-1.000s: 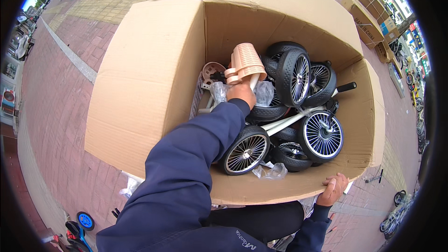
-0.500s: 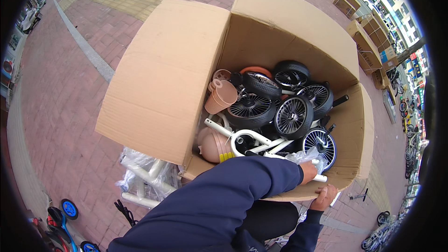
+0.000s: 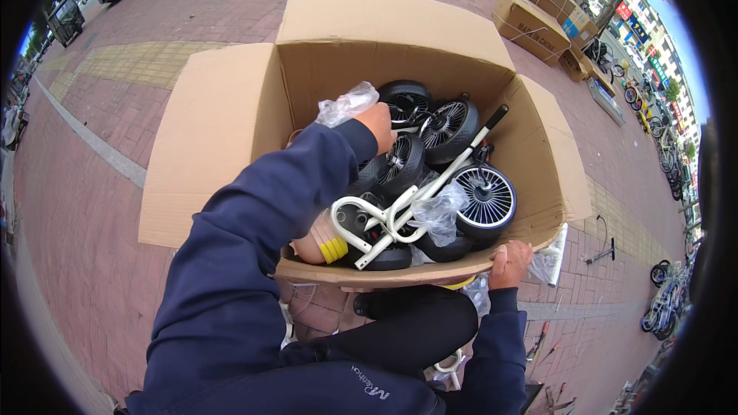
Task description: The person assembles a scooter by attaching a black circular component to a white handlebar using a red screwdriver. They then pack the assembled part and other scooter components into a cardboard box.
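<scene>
My left hand [image 3: 378,127] reaches over the open cardboard box [image 3: 392,65], its fingers closed. A clear plastic wrapping [image 3: 347,104] sticks out on one side of it and a short white tube end [image 3: 407,129] on the other; the fingers hide how they join. My right hand [image 3: 510,263] grips the box's near right rim. Inside lie several black spoked wheels [image 3: 484,196], curved white frame tubes [image 3: 400,215], a long white tube with a black grip [image 3: 483,134], loose clear plastic [image 3: 441,214] and a pinkish-tan rounded part [image 3: 314,240] with yellow pieces [image 3: 334,250]. My left sleeve covers the box's left side.
Side flaps [image 3: 200,138] spread outward from the box. My bent leg [image 3: 415,327] is against its near side. Hand tools [image 3: 538,342] and a foot pump [image 3: 603,250] lie on the brick paving at right. Strapped cartons [image 3: 530,23] and parked bikes stand beyond.
My left hand has moved from the near right corner to the far left of the box with the plastic-wrapped tube. The long black-gripped tube now shows diagonally across the wheels. My view has shifted.
</scene>
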`<action>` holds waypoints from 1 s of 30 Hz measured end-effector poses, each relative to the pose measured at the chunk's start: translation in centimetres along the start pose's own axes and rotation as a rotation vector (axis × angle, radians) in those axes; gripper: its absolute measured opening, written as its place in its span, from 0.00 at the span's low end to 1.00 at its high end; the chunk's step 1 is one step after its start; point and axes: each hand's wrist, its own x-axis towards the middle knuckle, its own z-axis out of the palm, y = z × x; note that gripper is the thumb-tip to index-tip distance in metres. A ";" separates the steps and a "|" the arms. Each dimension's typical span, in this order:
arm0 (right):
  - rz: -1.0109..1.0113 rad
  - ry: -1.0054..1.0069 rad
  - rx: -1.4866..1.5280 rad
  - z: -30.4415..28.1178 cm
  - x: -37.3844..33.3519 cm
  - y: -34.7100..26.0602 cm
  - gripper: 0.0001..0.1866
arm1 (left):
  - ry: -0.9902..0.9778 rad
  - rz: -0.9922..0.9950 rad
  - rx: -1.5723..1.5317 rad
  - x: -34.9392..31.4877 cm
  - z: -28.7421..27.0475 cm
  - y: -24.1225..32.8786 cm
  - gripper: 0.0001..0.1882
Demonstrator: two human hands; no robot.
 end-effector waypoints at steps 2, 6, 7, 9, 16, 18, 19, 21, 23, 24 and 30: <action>0.003 0.021 0.038 0.3 0.1 0.0 0.12 | 0.147 -0.197 0.370 -1.2 -6.0 -4.1 0.27; -0.002 0.064 -0.001 0.9 0.5 -0.1 0.12 | -0.183 -0.342 0.632 -7.4 -9.5 -10.5 0.37; -0.003 0.074 0.008 0.8 0.5 -0.1 0.13 | -0.119 -0.266 0.696 -9.4 -8.0 -11.5 0.39; 0.011 0.042 -0.008 0.5 0.6 -0.3 0.15 | 0.044 -0.366 0.703 -10.6 -5.4 -13.5 0.43; -0.100 -0.142 0.084 -3.1 1.1 -1.7 0.22 | -0.318 -0.044 1.152 -8.6 -6.1 -24.4 0.15; -0.274 -0.149 0.084 -4.0 1.9 -1.5 0.26 | -0.175 -0.205 0.986 -9.3 -7.0 -25.7 0.14; -0.275 -0.213 0.095 -4.3 2.2 -1.3 0.26 | 0.155 -0.609 0.421 -9.6 -7.3 -25.7 0.17; -0.275 -0.338 0.075 -4.4 3.1 -0.7 0.24 | 0.268 -0.519 0.572 -10.7 -7.8 -25.0 0.21; -0.310 -0.353 0.107 -4.1 3.7 -0.2 0.24 | 0.242 -0.530 0.284 -11.5 -8.3 -23.7 0.21; -0.333 -0.369 0.134 -4.0 3.9 0.1 0.24 | 0.260 -0.490 0.321 -11.8 -8.4 -23.1 0.21; -0.242 -0.537 0.191 -4.9 5.4 -0.5 0.22 | 0.261 -0.563 0.464 -12.5 -7.8 -20.0 0.20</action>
